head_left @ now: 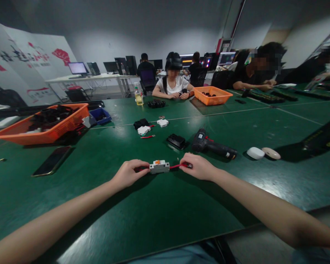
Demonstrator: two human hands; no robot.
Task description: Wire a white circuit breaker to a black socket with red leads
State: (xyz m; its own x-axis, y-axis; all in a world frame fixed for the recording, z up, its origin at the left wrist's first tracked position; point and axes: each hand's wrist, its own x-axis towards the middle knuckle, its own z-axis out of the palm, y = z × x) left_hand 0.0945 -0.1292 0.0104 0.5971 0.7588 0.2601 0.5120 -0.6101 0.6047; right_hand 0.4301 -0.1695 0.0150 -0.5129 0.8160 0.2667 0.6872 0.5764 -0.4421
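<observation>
- Fingers of the person's left hand (128, 173) are pinching narrowly at the nine o'clock end of a white circuit breaker (159, 168); whether they are also holding something behind it cannot be told.
- At three o'clock, the right hand (198, 167) is gripping a red wire (175, 166) between closed thumb and fingertips.
- That wire is already meeting the breaker, so this connection is looking at least partly made; whether it is fastened is not showing.
- Farther out, a black housing (176, 141) is lying at one o'clock and a power drill (213, 145) at two, both unheld.
- Toward eleven, a white part (143, 130) and a short red lead (147, 136) are lying apart, apparently unjoined.
- Around nine, a phone (52, 161) is resting.
</observation>
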